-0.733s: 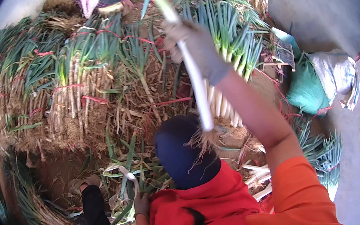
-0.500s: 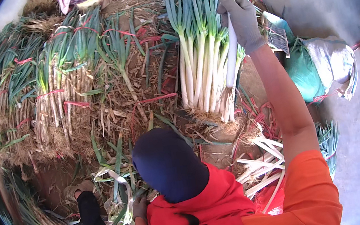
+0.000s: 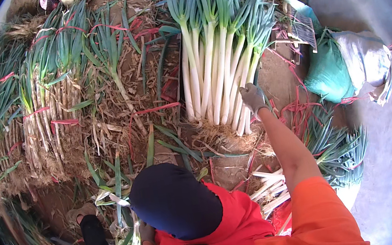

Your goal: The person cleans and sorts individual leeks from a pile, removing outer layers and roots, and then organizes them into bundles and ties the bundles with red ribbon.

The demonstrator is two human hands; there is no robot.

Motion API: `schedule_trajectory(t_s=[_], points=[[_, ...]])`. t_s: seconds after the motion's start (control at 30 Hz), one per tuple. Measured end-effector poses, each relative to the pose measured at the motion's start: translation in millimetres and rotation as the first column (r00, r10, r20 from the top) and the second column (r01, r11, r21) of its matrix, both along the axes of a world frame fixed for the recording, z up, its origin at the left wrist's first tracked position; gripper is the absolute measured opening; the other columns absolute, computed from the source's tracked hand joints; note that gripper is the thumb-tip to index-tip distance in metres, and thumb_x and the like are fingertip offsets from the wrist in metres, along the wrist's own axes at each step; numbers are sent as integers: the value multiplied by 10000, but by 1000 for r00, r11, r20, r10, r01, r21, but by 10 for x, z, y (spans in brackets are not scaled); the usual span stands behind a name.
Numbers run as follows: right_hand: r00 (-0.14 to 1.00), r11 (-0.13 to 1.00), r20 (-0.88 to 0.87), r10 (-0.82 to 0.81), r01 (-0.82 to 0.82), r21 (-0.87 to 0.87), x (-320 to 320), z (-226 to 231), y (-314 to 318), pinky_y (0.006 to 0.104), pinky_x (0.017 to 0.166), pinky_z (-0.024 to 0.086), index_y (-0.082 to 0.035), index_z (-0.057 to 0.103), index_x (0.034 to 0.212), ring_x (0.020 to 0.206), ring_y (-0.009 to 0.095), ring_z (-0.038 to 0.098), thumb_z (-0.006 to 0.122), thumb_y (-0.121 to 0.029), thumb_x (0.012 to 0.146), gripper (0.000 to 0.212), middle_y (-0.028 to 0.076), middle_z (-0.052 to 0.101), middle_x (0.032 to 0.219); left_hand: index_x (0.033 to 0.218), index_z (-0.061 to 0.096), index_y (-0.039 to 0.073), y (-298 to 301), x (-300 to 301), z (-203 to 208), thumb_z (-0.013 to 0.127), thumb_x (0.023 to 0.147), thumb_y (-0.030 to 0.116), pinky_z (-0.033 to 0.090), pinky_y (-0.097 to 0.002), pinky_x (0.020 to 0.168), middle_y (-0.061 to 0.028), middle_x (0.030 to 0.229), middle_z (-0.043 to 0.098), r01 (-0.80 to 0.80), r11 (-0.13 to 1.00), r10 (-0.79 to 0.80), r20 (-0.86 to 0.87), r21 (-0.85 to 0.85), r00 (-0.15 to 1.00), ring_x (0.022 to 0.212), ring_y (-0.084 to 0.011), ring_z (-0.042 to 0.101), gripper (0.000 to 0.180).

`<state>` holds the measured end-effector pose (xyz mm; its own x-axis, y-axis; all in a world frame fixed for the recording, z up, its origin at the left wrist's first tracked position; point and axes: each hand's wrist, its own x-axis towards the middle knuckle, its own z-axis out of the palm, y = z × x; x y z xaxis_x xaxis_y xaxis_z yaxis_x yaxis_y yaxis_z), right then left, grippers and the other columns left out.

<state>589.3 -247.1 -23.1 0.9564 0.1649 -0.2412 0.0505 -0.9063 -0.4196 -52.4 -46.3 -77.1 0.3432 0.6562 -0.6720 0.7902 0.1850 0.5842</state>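
Long green onions (image 3: 218, 69) with white stalks and green tops lie side by side in a pile at the upper middle, roots toward me. My right hand (image 3: 253, 98), in a grey glove, is at the pile's right edge, its fingers closed round the lower white part of a stalk. Low in the picture, my left hand (image 3: 147, 232), also gloved, is beside loose peeled leaves (image 3: 119, 203). A navy cap (image 3: 176, 201) hides part of that area, and the left fingers cannot be made out.
Tied bundles of unpeeled onions (image 3: 54, 97) fill the left side. White stalks (image 3: 271, 192) and more bundled onions (image 3: 345, 151) lie at the right. Green and white sacks (image 3: 332, 73) stand beyond red ties (image 3: 299, 107). Dry leaf scraps cover the ground.
My right hand has come down from the raised onion to the pile's lower right edge. That onion no longer stands out above the pile. The whole view has shifted slightly.
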Motion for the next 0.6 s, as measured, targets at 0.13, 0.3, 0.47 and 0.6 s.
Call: schedule_trajectory(t_s=[0.13, 0.3, 0.47, 0.6], points=[[955, 980, -284, -89, 136, 148, 22, 201, -72, 448, 818, 488, -33, 625, 973, 917, 380, 650, 582, -370, 885, 351, 225, 672, 963, 1107, 630, -5, 134, -109, -364, 615, 844, 331, 495, -379, 735, -148, 954, 692, 388, 922, -368, -353, -18, 860, 835, -273, 645, 428], [970, 995, -235, 67, -83, -60, -380, 612, -6, 380, 779, 524, -60, 637, 1071, 868, 282, 674, 532, -326, 937, 315, 168, 688, 1007, 1109, 633, 3, 62, 92, -191, 612, 845, 341, 495, -378, 741, -149, 952, 692, 186, 982, -191, -268, -44, 944, 842, -274, 646, 429], [339, 809, -825, 452, -546, 219, -1341, 876, -59, 407, 941, 497, -73, 600, 1206, 1137, 278, 568, 551, -199, 922, 315, 150, 583, 1230, 1112, 637, 12, -1, 202, -21, 609, 846, 350, 494, -377, 748, -150, 950, 693, 113, 992, -124, -230, -61, 965, 849, -276, 648, 431], [415, 664, -748, 518, -746, 46, -1231, 527, -327, 409, 890, 509, -46, 649, 1104, 1058, 240, 609, 575, -323, 909, 347, 146, 617, 1156, 1114, 640, 19, -15, 351, -1, 606, 847, 357, 494, -376, 753, -151, 948, 693, 114, 991, -125, -208, -66, 970, 854, -277, 649, 432]])
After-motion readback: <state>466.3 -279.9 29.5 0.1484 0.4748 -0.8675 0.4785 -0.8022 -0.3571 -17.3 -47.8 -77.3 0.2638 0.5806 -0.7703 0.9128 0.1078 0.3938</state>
